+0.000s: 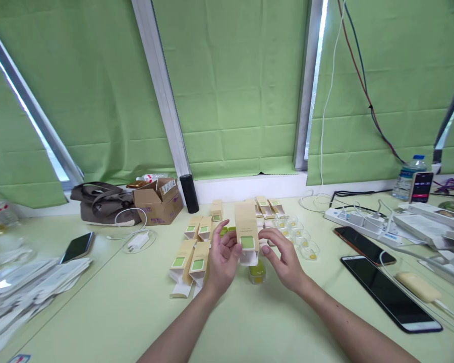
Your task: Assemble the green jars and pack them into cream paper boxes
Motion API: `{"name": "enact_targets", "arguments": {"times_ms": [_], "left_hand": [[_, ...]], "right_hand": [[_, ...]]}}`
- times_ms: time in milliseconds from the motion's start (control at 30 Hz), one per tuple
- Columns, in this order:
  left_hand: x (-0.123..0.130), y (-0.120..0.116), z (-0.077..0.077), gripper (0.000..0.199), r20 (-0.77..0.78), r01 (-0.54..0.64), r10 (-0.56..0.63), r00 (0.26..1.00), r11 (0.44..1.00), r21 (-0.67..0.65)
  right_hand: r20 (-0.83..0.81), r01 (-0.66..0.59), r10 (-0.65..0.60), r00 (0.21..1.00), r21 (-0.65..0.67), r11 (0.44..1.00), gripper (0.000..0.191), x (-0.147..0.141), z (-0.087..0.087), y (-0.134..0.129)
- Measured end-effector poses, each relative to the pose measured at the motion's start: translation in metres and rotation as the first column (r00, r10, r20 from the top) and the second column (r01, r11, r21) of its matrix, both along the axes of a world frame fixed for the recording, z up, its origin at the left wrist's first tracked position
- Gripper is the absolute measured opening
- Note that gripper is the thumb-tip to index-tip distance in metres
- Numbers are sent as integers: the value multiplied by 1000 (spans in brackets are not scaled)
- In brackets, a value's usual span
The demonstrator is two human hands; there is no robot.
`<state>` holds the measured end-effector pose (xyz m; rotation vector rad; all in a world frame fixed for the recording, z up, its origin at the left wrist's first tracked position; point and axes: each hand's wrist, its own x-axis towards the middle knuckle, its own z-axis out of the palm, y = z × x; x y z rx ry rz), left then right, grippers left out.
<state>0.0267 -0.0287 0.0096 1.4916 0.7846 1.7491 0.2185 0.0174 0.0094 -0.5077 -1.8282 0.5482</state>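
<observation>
A tan paper box with a green label stands upright between my hands, its white bottom flap hanging open. My left hand holds its left edge between thumb and fingers. At the right edge, my right hand has its thumb and index finger around the box's lower side. Just below the box, a small clear container with green contents sits on the table. Several similar tan boxes lie to the left, and others are behind. Clear containers with yellow spots are grouped at the right.
Phones and a power strip with cables lie at the right. Farther left are a phone, white packaging and a charger. A cardboard box, bag and black cylinder stand at the back.
</observation>
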Motion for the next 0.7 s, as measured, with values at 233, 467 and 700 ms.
{"name": "enact_targets", "arguments": {"times_ms": [233,467,700], "left_hand": [[6,3,6,63,62,-14,24,998,989,-145],[7,6,0,58,16,-51,54,998,983,-179],[6,3,-1,50,-87,-112,103,991,989,-97]], "right_hand": [[-157,-139,114,981,-156,978,41,-6,0,-6],[-113,-182,162,980,-203,962,39,-4,-3,-4],[-167,-243,204,965,-263,934,38,-4,-5,1]]}}
